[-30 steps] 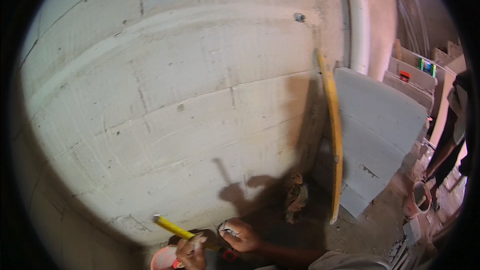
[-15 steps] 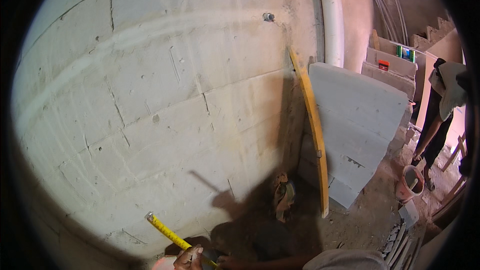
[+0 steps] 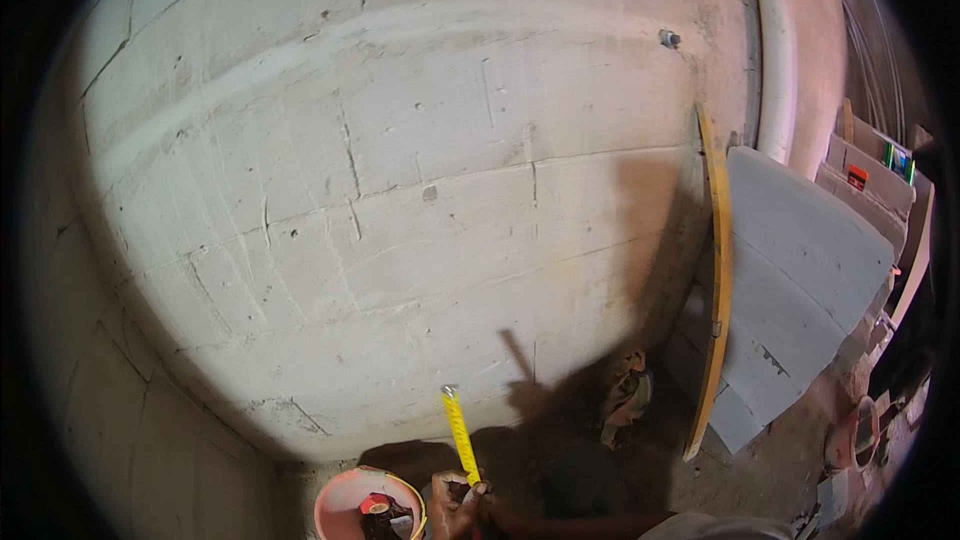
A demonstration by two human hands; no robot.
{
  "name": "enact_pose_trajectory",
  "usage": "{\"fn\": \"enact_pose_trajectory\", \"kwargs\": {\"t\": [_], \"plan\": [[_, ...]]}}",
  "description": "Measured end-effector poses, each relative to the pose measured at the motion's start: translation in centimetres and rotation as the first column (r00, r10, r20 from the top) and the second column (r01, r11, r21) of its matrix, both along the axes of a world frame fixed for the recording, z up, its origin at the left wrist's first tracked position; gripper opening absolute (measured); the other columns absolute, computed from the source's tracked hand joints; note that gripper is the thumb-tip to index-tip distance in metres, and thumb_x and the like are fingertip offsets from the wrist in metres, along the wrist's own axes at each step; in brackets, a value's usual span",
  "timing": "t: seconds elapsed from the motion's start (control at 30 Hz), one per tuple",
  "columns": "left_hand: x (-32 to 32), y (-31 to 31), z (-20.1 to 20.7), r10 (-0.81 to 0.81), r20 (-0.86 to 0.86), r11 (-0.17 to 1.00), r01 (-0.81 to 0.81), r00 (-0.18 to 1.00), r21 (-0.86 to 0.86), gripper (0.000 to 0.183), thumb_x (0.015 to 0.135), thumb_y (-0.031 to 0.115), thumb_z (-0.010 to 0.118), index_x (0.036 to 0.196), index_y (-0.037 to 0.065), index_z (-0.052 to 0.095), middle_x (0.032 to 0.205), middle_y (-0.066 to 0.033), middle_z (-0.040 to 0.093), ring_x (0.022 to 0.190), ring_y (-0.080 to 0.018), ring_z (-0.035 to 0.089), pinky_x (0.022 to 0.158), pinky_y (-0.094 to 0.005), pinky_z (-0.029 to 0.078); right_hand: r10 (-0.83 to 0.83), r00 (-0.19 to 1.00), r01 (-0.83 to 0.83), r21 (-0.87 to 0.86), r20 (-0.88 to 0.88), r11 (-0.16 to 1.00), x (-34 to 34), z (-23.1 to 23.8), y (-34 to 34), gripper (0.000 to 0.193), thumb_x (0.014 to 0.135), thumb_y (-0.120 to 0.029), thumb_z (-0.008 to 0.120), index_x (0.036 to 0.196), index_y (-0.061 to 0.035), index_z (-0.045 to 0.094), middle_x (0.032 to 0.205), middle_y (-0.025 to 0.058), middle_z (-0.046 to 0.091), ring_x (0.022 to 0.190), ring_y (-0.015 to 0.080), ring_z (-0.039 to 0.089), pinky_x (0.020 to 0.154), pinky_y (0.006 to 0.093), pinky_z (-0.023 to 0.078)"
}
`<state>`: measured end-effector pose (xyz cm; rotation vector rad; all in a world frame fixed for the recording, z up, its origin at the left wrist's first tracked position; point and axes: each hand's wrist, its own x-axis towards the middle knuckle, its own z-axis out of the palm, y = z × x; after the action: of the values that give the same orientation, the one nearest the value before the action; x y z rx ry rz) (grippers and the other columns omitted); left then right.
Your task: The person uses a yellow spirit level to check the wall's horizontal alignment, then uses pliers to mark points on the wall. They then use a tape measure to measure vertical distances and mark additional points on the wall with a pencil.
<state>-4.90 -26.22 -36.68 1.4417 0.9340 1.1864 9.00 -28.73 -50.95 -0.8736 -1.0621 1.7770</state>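
Observation:
A yellow tape measure has its blade pulled out, with the metal end hook pointing up toward the lower part of the block wall. My left hand is closed around the lower end of the blade, at the bottom middle. My right forearm comes in from the right in shadow and reaches toward the same place; its hand is mostly hidden behind the left one. The tape's case cannot be made out. Just left of my left hand stands a pink bucket with a red-ended object and dark tools inside.
A yellow straightedge leans at the wall's right corner beside large grey panels. A crumpled bag lies on the shadowed floor. A pipe stub sticks out of the wall. Another bucket stands at far right.
The view has swung left, so the wall and panels sit further right. The tape blade has turned from slanting left to nearly upright. The pink bucket shows more; the other person is mostly out of view.

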Motion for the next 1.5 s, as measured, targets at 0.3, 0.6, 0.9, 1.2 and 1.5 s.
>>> {"fn": "enact_pose_trajectory", "kwargs": {"t": [0.3, 0.6, 0.9, 1.2, 1.5], "plan": [[-1.0, -1.7, -2.1, -0.113, 0.106, 0.877, 0.149, 0.988, -0.457, 0.018, 0.092, 0.013, 0.071, 0.104, 0.000, 0.067, 0.087, -0.0038, 0.069, 0.083, -0.0120, 0.066, 0.075, -0.0277, 0.054, -0.306, 0.394, -0.225, 0.413, 0.867, 0.882, 2.6, 2.8, 0.1, 0.033, 0.091, -0.028, 0.065, 0.116, -0.0057, 0.066, 0.099, 0.0174, 0.065, 0.093, 0.0270, 0.065, 0.079, 0.0404, 0.052], [-0.5, -3.0, 4.1, -0.284, 0.009, 0.612, 0.188, 0.959, -0.768, 0.018, 0.094, 0.023, 0.070, 0.103, 0.007, 0.070, 0.079, 0.0013, 0.064, 0.070, -0.0076, 0.060, 0.066, -0.0271, 0.053, -0.636, 0.756, 0.551, 0.374, 0.155, 0.746, 11.7, 20.9, 11.7, 0.010, 0.092, -0.005, 0.061, 0.099, -0.0030, 0.067, 0.075, 0.0025, 0.065, 0.065, 0.0121, 0.060, 0.058, 0.0286, 0.048], [-0.6, -3.6, -3.1, -0.502, -0.241, 0.857, 0.440, 0.831, -0.267, 0.023, 0.097, 0.028, 0.065, 0.102, 0.007, 0.071, 0.074, -0.0009, 0.060, 0.069, -0.0107, 0.055, 0.061, -0.0281, 0.046, -0.520, 0.852, 0.444, 0.617, -0.064, 0.650, 8.6, 37.1, 17.6, 0.037, 0.093, -0.018, 0.065, 0.123, 0.0028, 0.058, 0.108, 0.0127, 0.065, 0.095, 0.0224, 0.066, 0.081, 0.0387, 0.056], [-0.6, -4.2, -8.2, -0.278, -0.607, 0.914, 0.400, 0.744, 0.072, 0.016, 0.101, 0.028, 0.056, 0.096, 0.015, 0.064, 0.061, 0.0037, 0.040, 0.059, -0.0124, 0.045, 0.052, -0.0303, 0.036, -0.648, 0.762, 0.545, 0.525, 0.015, 0.653, 7.1, 39.5, 21.0, 0.025, 0.093, -0.003, 0.056, 0.117, 0.0007, 0.055, 0.100, 0.0133, 0.063, 0.060, 0.0141, 0.058, 0.050, 0.0287, 0.045], [-1.5, -4.5, -3.8, -0.397, -0.183, 0.772, 0.220, 0.899, -0.596, 0.037, 0.102, 0.040, 0.055, 0.104, 0.007, 0.070, 0.082, -0.0013, 0.064, 0.070, -0.0084, 0.056, 0.063, -0.0270, 0.047, -0.750, 0.640, 0.562, 0.566, 0.164, 0.603, 5.4, 40.4, 23.9, 0.016, 0.091, -0.016, 0.067, 0.092, -0.0006, 0.067, 0.073, 0.0061, 0.064, 0.053, 0.0096, 0.052, 0.048, 0.0282, 0.042]]}}
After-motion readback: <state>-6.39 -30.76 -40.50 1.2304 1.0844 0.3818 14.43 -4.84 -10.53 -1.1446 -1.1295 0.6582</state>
